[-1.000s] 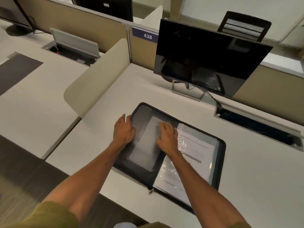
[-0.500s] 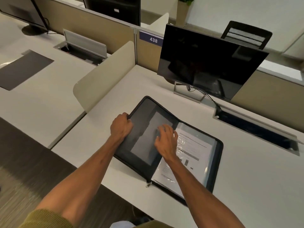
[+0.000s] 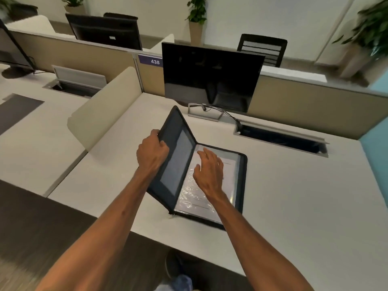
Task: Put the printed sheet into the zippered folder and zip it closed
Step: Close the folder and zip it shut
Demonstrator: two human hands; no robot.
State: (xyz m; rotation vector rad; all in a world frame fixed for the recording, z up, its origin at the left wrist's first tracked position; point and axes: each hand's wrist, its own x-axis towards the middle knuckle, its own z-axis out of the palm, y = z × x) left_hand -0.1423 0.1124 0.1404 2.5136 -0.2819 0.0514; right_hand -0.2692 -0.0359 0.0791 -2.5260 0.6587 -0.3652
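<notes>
1. Folder (image 3: 243, 181) lies open on the desk (image 3: 294, 196) in front of the monitor (image 3: 210, 80). Its right half is flat on the desk and its left cover (image 3: 176, 160) is tilted up from the spine.
2. Sheet (image 3: 227, 166) sits in the right half under a crinkled clear sleeve (image 3: 191, 190), so the loading looks done. Closing and zipping are left.
3. Left hand (image 3: 152, 154) grips the cover's outer edge, with the fingers curled over the rim.
4. Right hand (image 3: 207, 171) is spread and relaxed over the sheet. Whether it presses the sleeve or hangs just above it, I cannot tell.
5. Handling, as I judge it:
   - The cover looks like a stiff, light board that keeps flat when held by one edge, so a grip at mid-edge should swing it over cleanly.
   - The sleeve is thin, glossy and probably slippery. A flat palm would keep it and the paper from bulging into the zip track.
6. Zip pull (image 3: 172, 216) seems to hang at the near end of the spine, small and blurred. Pinch it there and steady the closed folder with the other hand, since the soft fabric rim may buckle at the corners.
</notes>
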